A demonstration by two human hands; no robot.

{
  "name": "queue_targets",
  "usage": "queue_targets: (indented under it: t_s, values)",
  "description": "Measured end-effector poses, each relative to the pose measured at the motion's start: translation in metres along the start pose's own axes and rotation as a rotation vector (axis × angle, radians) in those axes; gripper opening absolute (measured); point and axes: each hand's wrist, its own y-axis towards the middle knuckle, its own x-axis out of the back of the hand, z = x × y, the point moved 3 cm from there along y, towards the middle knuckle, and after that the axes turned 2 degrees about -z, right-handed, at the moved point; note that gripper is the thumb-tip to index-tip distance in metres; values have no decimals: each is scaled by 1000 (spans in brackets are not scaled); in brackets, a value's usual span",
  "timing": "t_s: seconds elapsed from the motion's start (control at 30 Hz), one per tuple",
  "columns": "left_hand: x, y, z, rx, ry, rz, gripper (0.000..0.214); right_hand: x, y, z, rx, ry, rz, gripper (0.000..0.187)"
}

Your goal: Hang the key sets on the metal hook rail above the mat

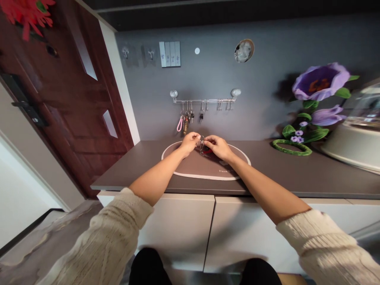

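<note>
My left hand (189, 142) and my right hand (218, 147) meet above an oval brown mat (208, 171) on the countertop. Both are pinched on a small bunch of keys on a metal ring (203, 145), with something red hanging under it. Fingers of both hands are closed around the ring. The exact parts of the bunch are too small to make out.
A wall rail with hooks (204, 101) carries several keys and a pink loop (179, 123) just behind my hands. Purple artificial flowers (319, 85) and a green ring (289, 147) stand at the right, beside a pale lidded container (353, 146). A dark wooden door (68, 91) is at left.
</note>
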Motion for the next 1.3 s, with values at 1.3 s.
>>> queue_targets:
  t_s: [1.3]
  values:
    - [-6,1,7,-360,560,-100,20,38,82,1,-201,444,-327,7]
